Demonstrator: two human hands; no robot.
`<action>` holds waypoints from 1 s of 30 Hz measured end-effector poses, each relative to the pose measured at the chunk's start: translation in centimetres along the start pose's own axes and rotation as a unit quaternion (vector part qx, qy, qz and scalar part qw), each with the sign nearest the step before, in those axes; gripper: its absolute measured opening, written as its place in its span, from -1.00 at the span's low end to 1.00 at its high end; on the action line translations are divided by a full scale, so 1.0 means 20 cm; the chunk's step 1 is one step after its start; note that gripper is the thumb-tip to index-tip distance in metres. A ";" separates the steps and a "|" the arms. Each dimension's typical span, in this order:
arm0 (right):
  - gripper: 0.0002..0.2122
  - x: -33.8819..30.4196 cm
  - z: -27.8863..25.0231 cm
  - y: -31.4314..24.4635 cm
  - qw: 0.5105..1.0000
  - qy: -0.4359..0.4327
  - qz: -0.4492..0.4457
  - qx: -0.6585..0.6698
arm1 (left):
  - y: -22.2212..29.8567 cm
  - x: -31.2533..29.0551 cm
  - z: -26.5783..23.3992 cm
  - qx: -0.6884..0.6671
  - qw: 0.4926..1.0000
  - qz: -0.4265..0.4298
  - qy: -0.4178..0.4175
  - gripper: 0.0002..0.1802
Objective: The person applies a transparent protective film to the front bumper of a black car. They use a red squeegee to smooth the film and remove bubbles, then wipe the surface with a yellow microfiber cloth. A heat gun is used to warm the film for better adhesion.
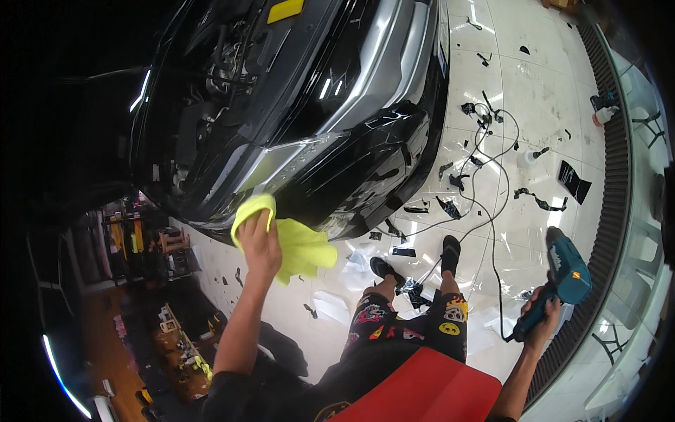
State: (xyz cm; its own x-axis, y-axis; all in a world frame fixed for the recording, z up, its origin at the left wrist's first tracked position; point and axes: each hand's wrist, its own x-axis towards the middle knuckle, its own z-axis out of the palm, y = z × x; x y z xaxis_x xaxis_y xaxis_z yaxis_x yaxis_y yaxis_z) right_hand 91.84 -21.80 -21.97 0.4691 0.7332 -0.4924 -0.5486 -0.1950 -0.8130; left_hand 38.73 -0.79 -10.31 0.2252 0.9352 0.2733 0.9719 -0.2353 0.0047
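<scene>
My left hand (pixel 259 243) is closed around a yellow-green microfibre cloth (pixel 306 250), whose loose part hangs to the right. The cloth is held at the headlight (pixel 281 160) corner of a black car (pixel 365 165); whether it touches the body, I cannot tell. On the far right, away from the car, my right hand (pixel 541 316) grips a teal heat gun (pixel 568 271) by its handle. The gun's dark nozzle points up and away from me. A black cord runs from the handle's base across the floor.
The cord (pixel 496 271) loops over white floor tiles near my feet. Black film scraps (pixel 450 207) and clear sheets (pixel 358 267) litter the floor. A spray bottle (pixel 527 159) lies further off. The car's bonnet is up, exposing the engine bay (pixel 228 70). Cluttered shelves (pixel 133 235) stand left.
</scene>
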 end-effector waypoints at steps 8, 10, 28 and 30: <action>-0.20 0.08 0.75 -0.07 0.915 -0.319 0.117 0.217 | 0.30 0.32 0.38 -0.023 0.998 0.030 0.056 -0.63; -0.19 0.14 0.95 -0.05 0.871 -0.369 0.160 0.281 | 0.33 0.36 0.43 -0.044 0.997 0.056 0.041 -0.68; -0.16 0.25 1.40 -0.12 0.828 -0.446 0.219 0.259 | 0.43 0.47 0.57 -0.140 0.985 0.097 0.003 -0.65; -0.16 0.20 1.44 -0.14 0.820 -0.454 0.227 0.264 | 0.42 0.46 0.61 -0.160 0.980 0.115 -0.030 -0.68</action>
State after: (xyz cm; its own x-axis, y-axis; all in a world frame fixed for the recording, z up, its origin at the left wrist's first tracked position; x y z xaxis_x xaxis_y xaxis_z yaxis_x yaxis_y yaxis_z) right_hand 75.21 0.48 -12.77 -0.4439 0.8927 -0.0775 -0.8594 -0.4486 -0.2452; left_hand 49.70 8.99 -19.48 0.4481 0.8595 0.2459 0.8260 -0.5033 0.2539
